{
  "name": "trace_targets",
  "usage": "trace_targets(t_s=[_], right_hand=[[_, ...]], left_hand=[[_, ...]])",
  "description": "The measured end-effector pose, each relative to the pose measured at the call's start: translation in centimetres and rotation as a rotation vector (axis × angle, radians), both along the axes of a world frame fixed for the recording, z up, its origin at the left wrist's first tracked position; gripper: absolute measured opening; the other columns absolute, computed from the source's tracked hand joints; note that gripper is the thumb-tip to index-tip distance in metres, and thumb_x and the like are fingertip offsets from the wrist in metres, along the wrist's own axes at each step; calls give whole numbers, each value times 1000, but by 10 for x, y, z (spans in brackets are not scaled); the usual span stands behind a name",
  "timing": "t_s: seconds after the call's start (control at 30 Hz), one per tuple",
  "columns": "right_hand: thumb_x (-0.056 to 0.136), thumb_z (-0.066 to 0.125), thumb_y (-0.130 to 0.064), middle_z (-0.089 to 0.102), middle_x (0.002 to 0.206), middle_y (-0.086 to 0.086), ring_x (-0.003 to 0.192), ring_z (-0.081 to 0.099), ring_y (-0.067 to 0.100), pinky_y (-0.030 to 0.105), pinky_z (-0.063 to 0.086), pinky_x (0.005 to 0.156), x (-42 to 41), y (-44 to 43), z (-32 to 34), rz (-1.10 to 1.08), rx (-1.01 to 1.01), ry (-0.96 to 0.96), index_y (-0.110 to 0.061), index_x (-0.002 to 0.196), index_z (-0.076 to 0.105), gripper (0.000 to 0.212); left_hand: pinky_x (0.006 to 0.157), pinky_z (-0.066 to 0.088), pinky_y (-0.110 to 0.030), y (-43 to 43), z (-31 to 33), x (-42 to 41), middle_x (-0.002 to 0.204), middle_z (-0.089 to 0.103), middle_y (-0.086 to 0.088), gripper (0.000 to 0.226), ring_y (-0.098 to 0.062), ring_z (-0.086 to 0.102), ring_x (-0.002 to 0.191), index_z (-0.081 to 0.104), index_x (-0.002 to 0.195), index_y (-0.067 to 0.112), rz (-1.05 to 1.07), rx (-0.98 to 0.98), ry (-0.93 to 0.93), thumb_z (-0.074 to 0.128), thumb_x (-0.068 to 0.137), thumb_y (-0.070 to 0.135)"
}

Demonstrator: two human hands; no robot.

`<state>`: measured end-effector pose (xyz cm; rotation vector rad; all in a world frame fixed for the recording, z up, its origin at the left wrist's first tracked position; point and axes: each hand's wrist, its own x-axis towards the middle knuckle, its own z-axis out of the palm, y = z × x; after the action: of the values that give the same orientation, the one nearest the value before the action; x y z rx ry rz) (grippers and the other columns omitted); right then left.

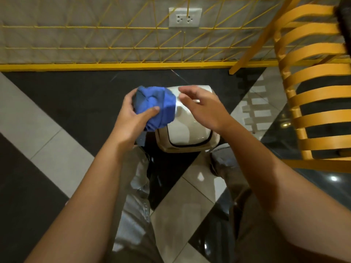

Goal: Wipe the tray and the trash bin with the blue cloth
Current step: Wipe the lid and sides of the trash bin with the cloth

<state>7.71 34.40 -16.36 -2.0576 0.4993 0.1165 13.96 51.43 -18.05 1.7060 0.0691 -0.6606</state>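
Observation:
A white trash bin (187, 132) with a swing lid stands on the floor between my legs. Bunched into a ball, the blue cloth (156, 107) is gripped in my left hand (133, 115) above the bin's left side. My right hand (201, 108) hovers over the bin's lid, fingers spread and holding nothing, just right of the cloth. No tray is in view.
A yellow slatted chair (311, 88) stands close on the right. A yellow wire fence (117, 37) runs along the wall behind the bin, with a wall socket (185, 17). The floor has dark and light tiles (47, 141).

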Motion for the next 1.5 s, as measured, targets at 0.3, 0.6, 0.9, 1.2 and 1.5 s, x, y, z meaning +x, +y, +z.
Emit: trace_targets(t_s=[0.3, 0.6, 0.9, 1.2, 1.5], right_hand=[[86, 60, -40, 3, 159, 5, 145, -1, 32, 51, 3, 116, 12, -18, -36, 483, -599, 308, -25, 148, 7, 82], [81, 68, -34, 13, 157, 7, 144, 9, 33, 53, 12, 117, 17, -16, -44, 466, -595, 310, -20, 148, 12, 88], [80, 69, -31, 15, 156, 4, 144, 7, 32, 55, 8, 115, 15, -12, -47, 421, -594, 289, -23, 147, 15, 86], [80, 69, -30, 17, 156, 5, 144, 10, 32, 54, 11, 116, 15, -9, -48, 415, -599, 286, -22, 147, 15, 86], [80, 70, -25, 18, 155, 6, 144, 9, 33, 55, 9, 114, 12, -9, -45, 394, -560, 247, -20, 147, 19, 85]], left_hand=[[75, 49, -16, 7, -28, -9, 120, 50, 0, 61, -16, 52, 106, 38, 135, 19, 163, 145, -17, 65, 82, 7], [106, 39, -40, -36, -66, -12, 140, 40, -12, 68, -26, 43, 128, 30, 141, 15, 150, 198, -65, 64, 85, 32], [92, 48, -43, -30, -83, 19, 112, 57, -17, 35, -28, 59, 98, 50, 119, 12, 123, 359, 79, 55, 91, 33], [98, 43, -31, -39, -60, -14, 116, 53, -9, 45, -11, 55, 99, 43, 129, 2, 231, 192, -84, 56, 92, 23], [62, 51, -20, -36, -85, 23, 85, 58, -3, 16, -7, 62, 70, 48, 104, 14, 151, 229, 91, 51, 94, 26]])
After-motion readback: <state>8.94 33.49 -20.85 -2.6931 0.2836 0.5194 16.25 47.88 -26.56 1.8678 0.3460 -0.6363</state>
